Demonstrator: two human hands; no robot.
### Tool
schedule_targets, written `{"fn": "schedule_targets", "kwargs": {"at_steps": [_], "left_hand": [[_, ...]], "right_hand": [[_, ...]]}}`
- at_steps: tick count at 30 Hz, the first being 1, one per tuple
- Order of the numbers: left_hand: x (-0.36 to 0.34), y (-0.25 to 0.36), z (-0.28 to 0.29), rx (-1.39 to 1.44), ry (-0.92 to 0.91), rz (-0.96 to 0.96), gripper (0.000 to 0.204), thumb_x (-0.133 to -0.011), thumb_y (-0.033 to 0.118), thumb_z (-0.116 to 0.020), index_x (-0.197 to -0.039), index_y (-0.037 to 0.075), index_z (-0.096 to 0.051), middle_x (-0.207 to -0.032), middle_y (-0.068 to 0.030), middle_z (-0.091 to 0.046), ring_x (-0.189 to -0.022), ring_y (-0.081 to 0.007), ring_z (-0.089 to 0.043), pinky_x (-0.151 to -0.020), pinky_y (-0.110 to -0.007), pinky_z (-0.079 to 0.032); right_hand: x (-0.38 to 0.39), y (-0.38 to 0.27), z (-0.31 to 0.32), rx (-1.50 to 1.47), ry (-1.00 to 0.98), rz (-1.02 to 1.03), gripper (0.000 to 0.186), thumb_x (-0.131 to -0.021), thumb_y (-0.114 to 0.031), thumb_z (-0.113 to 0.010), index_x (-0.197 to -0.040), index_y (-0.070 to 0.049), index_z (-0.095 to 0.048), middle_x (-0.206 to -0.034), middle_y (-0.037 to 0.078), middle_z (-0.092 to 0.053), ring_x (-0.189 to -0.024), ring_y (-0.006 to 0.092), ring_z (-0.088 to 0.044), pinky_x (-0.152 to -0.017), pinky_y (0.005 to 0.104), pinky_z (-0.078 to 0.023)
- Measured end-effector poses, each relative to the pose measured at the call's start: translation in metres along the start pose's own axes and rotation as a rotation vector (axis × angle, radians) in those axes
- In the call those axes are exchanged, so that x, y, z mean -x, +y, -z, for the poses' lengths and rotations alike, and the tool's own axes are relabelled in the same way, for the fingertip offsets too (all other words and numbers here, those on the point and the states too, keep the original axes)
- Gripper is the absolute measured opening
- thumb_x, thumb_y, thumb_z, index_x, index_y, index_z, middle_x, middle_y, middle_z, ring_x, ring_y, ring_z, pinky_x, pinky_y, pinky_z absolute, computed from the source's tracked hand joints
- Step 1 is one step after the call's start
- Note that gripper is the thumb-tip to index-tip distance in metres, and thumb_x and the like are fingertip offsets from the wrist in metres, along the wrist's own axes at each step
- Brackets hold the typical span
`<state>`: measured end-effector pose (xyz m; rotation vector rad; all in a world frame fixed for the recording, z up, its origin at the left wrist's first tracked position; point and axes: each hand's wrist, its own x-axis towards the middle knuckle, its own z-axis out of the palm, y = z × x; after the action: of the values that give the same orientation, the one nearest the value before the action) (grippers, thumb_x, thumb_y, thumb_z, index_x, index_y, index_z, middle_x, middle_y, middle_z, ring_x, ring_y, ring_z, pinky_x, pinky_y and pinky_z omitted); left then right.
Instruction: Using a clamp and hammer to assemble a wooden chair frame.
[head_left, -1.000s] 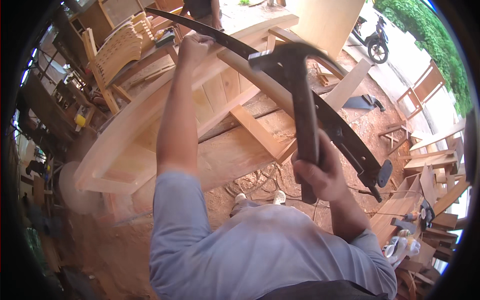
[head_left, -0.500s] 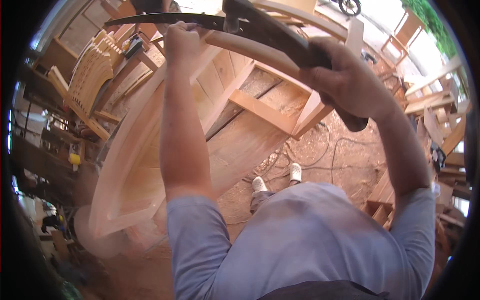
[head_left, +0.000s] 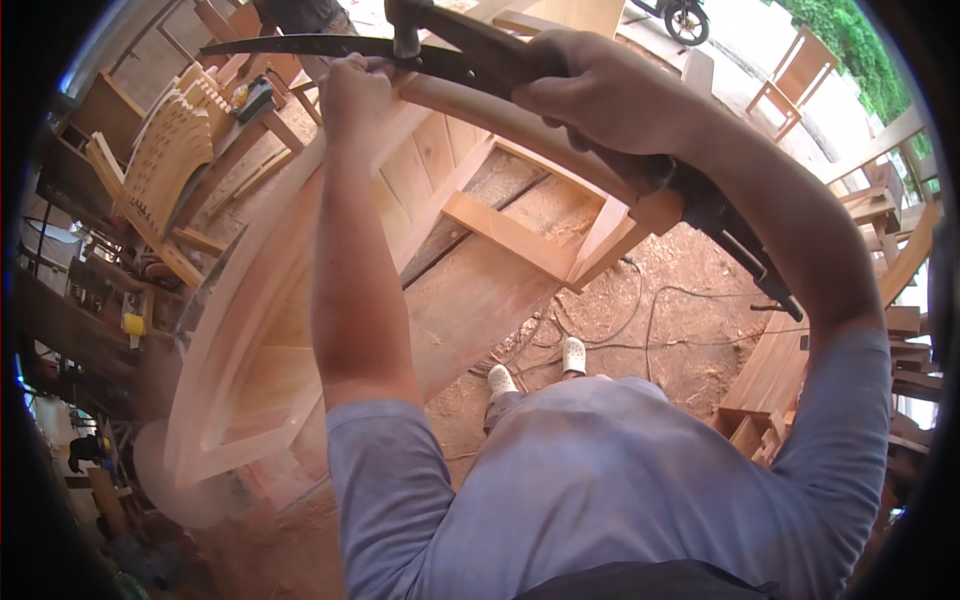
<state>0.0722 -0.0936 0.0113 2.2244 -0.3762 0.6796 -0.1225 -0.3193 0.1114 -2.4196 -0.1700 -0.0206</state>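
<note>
A long dark bar clamp (head_left: 285, 45) with holes along its bar crosses over a pale curved wooden panel frame (head_left: 235, 330). My left hand (head_left: 355, 95) is closed at the bar's near edge; whether a small piece sits between the fingers is hidden. My right hand (head_left: 600, 90) grips a hammer (head_left: 470, 35), its head beside my left fingers and over the bar. Behind my right wrist, the clamp's screw end (head_left: 745, 255) sticks out past a wooden rail (head_left: 510, 115).
Ahead stand a person (head_left: 305, 15), a motorcycle wheel (head_left: 687, 22) and a wooden chair (head_left: 797, 80). Carved slatted wooden parts (head_left: 170, 150) lean at the left. Cords (head_left: 650, 320) trail over the shavings-covered floor by my shoes (head_left: 502, 380). Lumber (head_left: 885, 200) is stacked at the right.
My right hand has moved left and slightly up with the hammer, bringing its head close to my left fingers. The clamp's screw end now shows. My left hand stays at the bar.
</note>
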Motion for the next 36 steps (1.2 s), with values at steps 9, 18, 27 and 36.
{"fn": "schedule_targets", "kwargs": {"at_steps": [9, 18, 27, 36], "left_hand": [[-0.002, -0.004, -0.003, 0.023, -0.009, -0.003, 0.023, -0.09, 0.016, -0.071, -0.107, 0.008, -0.084, -0.103, -0.0199, -0.08, -0.097, -0.0333, -0.078, -0.09, -0.042, -0.057], [-0.005, -0.008, -0.006, 0.043, -0.032, 0.066, 0.021, -0.088, 0.016, -0.071, -0.1, 0.005, -0.083, -0.099, -0.0228, -0.078, -0.095, -0.0399, -0.076, -0.091, -0.045, -0.058], [-0.008, -0.013, -0.007, -0.009, -0.037, 0.043, 0.026, -0.087, 0.017, -0.072, -0.107, 0.006, -0.084, -0.098, -0.0201, -0.08, -0.092, -0.03, -0.078, -0.086, -0.04, -0.057], [-0.013, -0.013, -0.003, 0.131, 0.052, 0.102, 0.018, -0.087, 0.017, -0.07, -0.092, 0.002, -0.08, -0.094, -0.0194, -0.079, -0.09, -0.0328, -0.077, -0.083, -0.041, -0.058]], "right_hand": [[-0.03, -0.011, -0.017, 0.21, 0.206, 0.166, 0.032, -0.104, -0.022, -0.063, -0.125, 0.002, -0.065, -0.097, 0.016, -0.074, -0.082, 0.0235, -0.072, -0.079, 0.0386, -0.057], [-0.044, 0.0, -0.02, 0.166, 0.248, 0.236, 0.048, -0.1, -0.032, -0.058, -0.123, 0.01, -0.064, -0.102, 0.026, -0.076, -0.094, 0.0379, -0.076, -0.087, 0.0468, -0.058], [-0.061, 0.012, -0.016, 0.154, 0.166, 0.155, 0.047, -0.1, -0.031, -0.058, -0.122, 0.011, -0.065, -0.108, 0.028, -0.074, -0.1, 0.0353, -0.075, -0.089, 0.0455, -0.058], [-0.044, -0.032, 0.005, 0.141, 0.081, 0.048, 0.026, -0.102, -0.024, -0.064, -0.107, 0.0, -0.068, -0.075, 0.005, -0.067, -0.062, 0.0146, -0.068, -0.06, 0.0312, -0.057]]}}
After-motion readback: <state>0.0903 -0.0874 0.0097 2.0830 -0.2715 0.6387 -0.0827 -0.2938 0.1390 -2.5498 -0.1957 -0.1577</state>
